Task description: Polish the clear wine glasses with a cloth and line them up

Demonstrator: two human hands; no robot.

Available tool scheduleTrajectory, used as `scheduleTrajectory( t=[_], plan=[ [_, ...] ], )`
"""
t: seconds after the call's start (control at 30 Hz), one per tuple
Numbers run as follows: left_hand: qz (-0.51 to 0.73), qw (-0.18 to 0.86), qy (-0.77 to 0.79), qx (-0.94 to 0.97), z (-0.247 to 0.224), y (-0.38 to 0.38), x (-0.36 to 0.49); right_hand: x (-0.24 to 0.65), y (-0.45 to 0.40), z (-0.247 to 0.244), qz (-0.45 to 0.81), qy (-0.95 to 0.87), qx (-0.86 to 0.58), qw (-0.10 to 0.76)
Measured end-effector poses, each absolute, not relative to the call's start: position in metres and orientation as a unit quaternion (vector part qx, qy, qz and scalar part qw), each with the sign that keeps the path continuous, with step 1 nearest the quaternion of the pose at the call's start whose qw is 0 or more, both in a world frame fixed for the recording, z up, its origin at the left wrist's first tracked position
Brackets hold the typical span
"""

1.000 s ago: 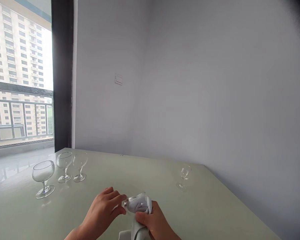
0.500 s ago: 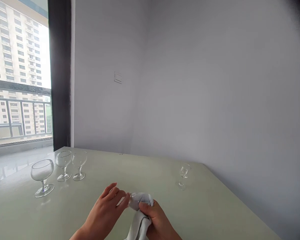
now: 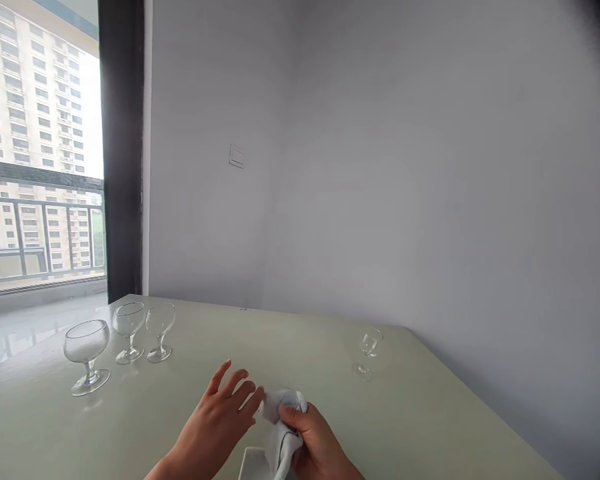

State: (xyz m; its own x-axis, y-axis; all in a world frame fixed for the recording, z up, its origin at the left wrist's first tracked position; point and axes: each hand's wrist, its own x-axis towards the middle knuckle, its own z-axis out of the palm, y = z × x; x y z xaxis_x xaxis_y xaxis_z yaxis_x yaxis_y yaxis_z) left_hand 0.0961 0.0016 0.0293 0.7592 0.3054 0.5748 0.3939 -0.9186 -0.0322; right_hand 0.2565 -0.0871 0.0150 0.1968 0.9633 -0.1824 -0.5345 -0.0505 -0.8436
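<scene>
My right hand (image 3: 317,437) is closed around a light grey-white cloth (image 3: 284,437), thumb on top, at the front middle of the table. The cloth is bunched into a rounded shape at its upper end; whether a glass is inside I cannot make out. My left hand (image 3: 223,413) is just left of it, palm down, fingers spread and slightly bent. Its fingertips are close to the cloth's upper left edge; contact is unclear. Farther right, a small clear stemmed glass (image 3: 369,348) stands upright.
Three clear stemmed glasses stand upright at the left: a near one (image 3: 87,347), one behind it (image 3: 129,327) and another beside that (image 3: 160,327). They rest on a pale green glossy table (image 3: 290,340). Grey walls (image 3: 355,167) rise behind it; a window is at left.
My left hand's fingers have lifted and spread apart, moving slightly right. The cloth stays in my right hand, and a pale flat corner now shows below it. The standing glasses have not moved.
</scene>
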Motion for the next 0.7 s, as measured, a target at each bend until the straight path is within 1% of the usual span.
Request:
scheduleTrajectory(
  t=[0.03,0.07,0.13,0.2,0.3,0.4,0.47,0.57,0.63,0.7],
  plan=[
    [-0.298,0.103,-0.175,-0.933,0.029,0.002,0.096,0.254,-0.087,0.015,0.597,-0.246,-0.408,0.645],
    [-0.297,0.109,-0.171,-0.933,0.029,0.003,0.096,0.253,-0.088,0.016,0.603,-0.254,-0.396,0.644],
    [-0.271,0.063,-0.185,-0.942,0.031,0.006,0.095,0.255,-0.094,0.019,0.578,-0.289,-0.425,0.634],
    [-0.238,-0.039,-0.217,-0.946,0.035,0.008,0.093,0.261,-0.102,0.024,0.517,-0.340,-0.504,0.602],
    [-0.194,-0.232,-0.259,-0.917,0.045,0.007,0.089,0.273,-0.116,0.035,0.436,-0.443,-0.591,0.514],
    [-0.097,-0.452,-0.241,-0.854,0.051,0.005,0.084,0.280,-0.125,0.050,0.408,-0.580,-0.565,0.422],
    [-0.023,-0.557,-0.214,-0.802,0.051,0.006,0.080,0.279,-0.127,0.062,0.378,-0.646,-0.537,0.390],
    [0.017,-0.644,-0.179,-0.743,0.048,0.008,0.076,0.276,-0.126,0.076,0.303,-0.711,-0.511,0.377],
    [0.003,-0.684,-0.161,-0.712,0.045,0.010,0.076,0.277,-0.123,0.080,0.249,-0.741,-0.497,0.376],
    [-0.025,-0.707,-0.157,-0.689,0.041,0.011,0.077,0.282,-0.119,0.076,0.197,-0.751,-0.493,0.391]
  ],
)
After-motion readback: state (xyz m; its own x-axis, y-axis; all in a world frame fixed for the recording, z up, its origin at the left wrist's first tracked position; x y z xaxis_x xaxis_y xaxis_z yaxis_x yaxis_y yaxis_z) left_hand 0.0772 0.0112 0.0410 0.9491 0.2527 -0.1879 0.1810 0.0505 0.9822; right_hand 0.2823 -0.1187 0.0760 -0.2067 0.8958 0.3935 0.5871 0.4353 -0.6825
